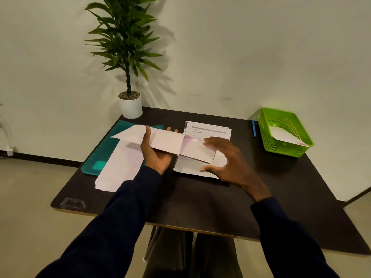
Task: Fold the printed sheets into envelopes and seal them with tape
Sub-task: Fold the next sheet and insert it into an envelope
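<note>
Head view, looking down at a dark tabletop (200, 205) set against a pale wall, with the person's two dark-sleeved arms reaching in from below. At the far left corner stands a potted plant (128, 57) in a white pot. Left of centre lies a teal plastic folder (104, 155), with a pile of blank-looking white sheets (118, 171) lying partly over it. At the far right sits a green mesh basket (285, 131) holding one folded white piece, probably a finished envelope (289, 137), and just left of the basket lies a blue pen (254, 128). Beyond the hands, a small stack of printed sheets (208, 130) waits. In the middle is the sheet being folded (168, 140), partly lifted off the tabletop. The left hand (156, 155) grips it from beneath, thumb on top and fingers showing past the far edge, raising its left part. The right hand (228, 159) is spread open, fingers loose, resting on or just above the right flap; contact is hard to judge. The step in hand appears to be folding, early in shaping this envelope. The next move likely calls for bringing the raised part down squarely over the middle, lining up the edges, then pressing a firm crease. No tape can be seen anywhere.
</note>
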